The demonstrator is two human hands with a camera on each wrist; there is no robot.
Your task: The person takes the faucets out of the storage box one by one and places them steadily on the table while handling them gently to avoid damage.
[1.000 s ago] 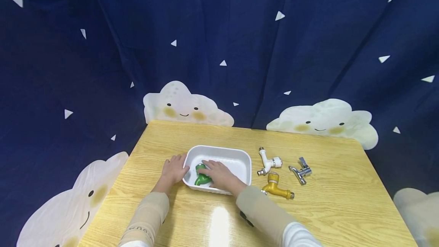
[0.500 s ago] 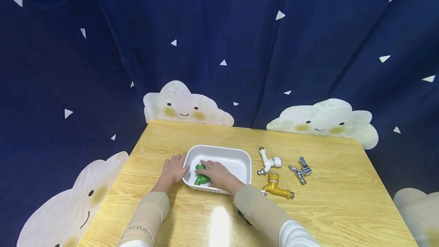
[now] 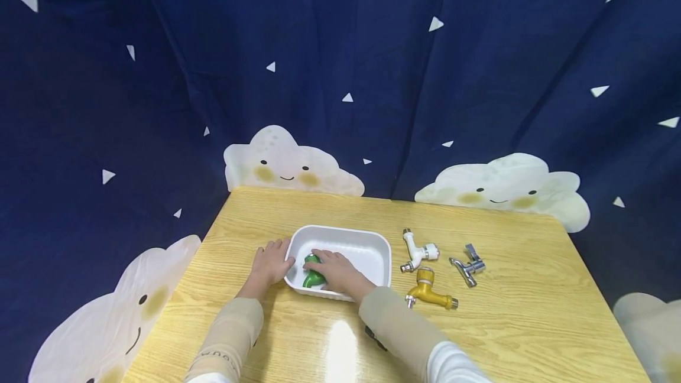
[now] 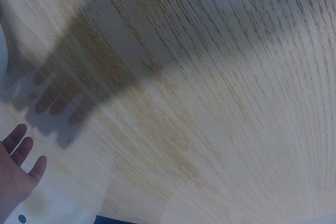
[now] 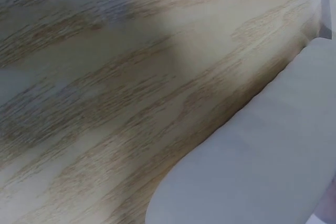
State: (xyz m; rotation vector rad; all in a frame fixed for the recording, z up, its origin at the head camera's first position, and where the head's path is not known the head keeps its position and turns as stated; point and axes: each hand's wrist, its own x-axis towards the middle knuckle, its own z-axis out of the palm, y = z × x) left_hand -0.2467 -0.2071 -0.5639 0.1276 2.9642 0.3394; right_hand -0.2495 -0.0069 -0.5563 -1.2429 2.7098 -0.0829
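Note:
In the head view, a green tap (image 3: 313, 279) lies in a white tray (image 3: 372, 240), near its left end. My right hand (image 3: 339, 270) reaches into the tray over the tap, with thumb and forefinger on either side of its knob; the palm hides part of the tap. Against the tray's left side rests my left hand (image 3: 270, 261), thumb at the rim and fingers fairly straight along the outside. The left wrist view catches only some fingers of that hand (image 4: 18, 174) at its edge. A sleeve (image 5: 257, 150) fills much of the right wrist view, and no grip shows there.
Right of the tray lie a white tap (image 3: 417, 252), a yellow tap (image 3: 430, 293) and a chrome tap (image 3: 470, 266). They rest on a wooden table (image 3: 521, 312). A dark blue curtain (image 3: 319, 93) with printed clouds hangs behind it.
My right hand and forearm have shifted slightly to the left, and the fingers cover a little more of the green knob. The left hand and tray stay in place.

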